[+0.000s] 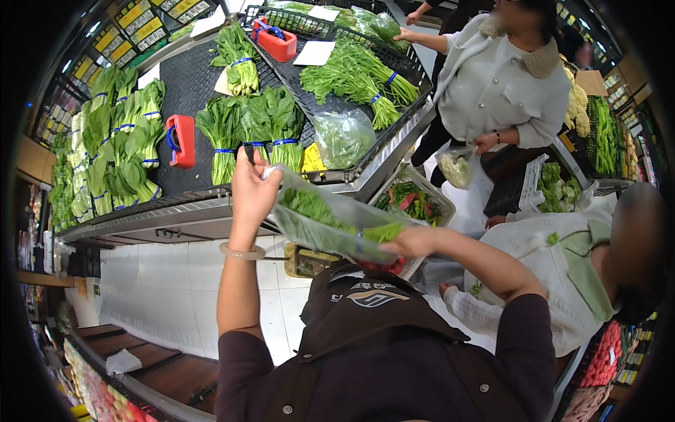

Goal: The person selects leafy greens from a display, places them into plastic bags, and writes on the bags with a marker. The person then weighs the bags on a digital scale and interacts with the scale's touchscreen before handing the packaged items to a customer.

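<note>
A clear plastic bag [321, 211] with a bunch of leafy greens [311, 208] in it hangs between my hands. My left hand [257, 176] grips the bag's upper left end, and a small black object shows at its fingers. My right hand [414, 241] holds the lower right end, by the stems. Beyond my left hand, spinach-like bunches [274, 124] tied with blue tape lie on the black display mat. To their right are a bagged bunch of greens [345, 140] and loose leafy bunches [343, 71]. A red tape dispenser [181, 141] stands at their left.
Another red tape dispenser [274, 41] stands farther back. Bok choy bunches [126, 132] fill the left side. Below the metal shelf edge sits a crate of peppers [416, 203]. One person [501, 79] holds bagged cauliflower [454, 168]; another person [538, 264] is close on my right.
</note>
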